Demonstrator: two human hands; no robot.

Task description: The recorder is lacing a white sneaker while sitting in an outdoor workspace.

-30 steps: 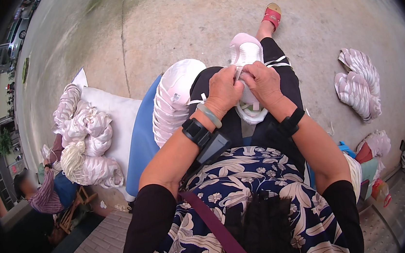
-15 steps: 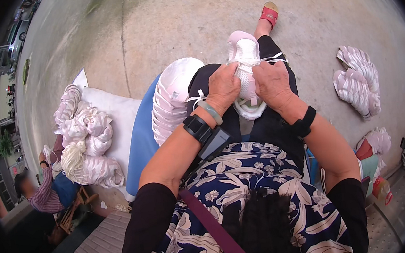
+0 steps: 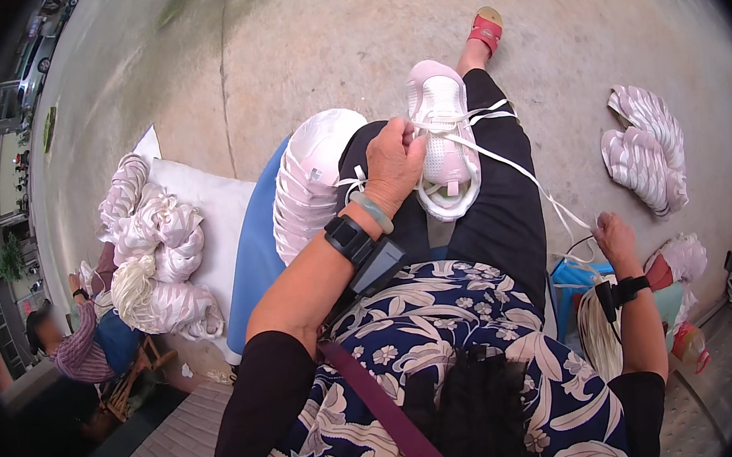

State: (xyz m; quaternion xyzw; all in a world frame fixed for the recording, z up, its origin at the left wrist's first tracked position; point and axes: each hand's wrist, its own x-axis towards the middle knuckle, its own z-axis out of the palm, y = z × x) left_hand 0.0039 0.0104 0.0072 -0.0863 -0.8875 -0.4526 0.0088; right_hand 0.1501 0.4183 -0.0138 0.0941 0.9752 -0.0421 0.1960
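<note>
A white and pale pink sneaker (image 3: 445, 157) rests on my lap with its toe pointing away. White shoelace (image 3: 444, 123) crosses its tongue, and one long strand runs down to the right. At the shoe's left edge, my left hand (image 3: 396, 162) is closed in a pinch on the lace. My right hand (image 3: 618, 244) is far off to the right, its fingers pinching the strand's far end. Left of my knee stands a nested stack of pale pink shoe parts (image 3: 319, 184), with a short lace bow beside it.
Blue material (image 3: 255, 248) lies under the stack. Bundled pale shoe parts (image 3: 174, 234) sit on a white sheet (image 3: 212, 186) at left, near a seated person (image 3: 86, 343). More bundles (image 3: 647, 150) lie on the floor at right. A blue stool (image 3: 571, 275) is beside my right hip.
My right hand has moved from the shoe down and to the right, drawing a long lace strand out. My left hand has stayed by the shoe, shifting slightly left.
</note>
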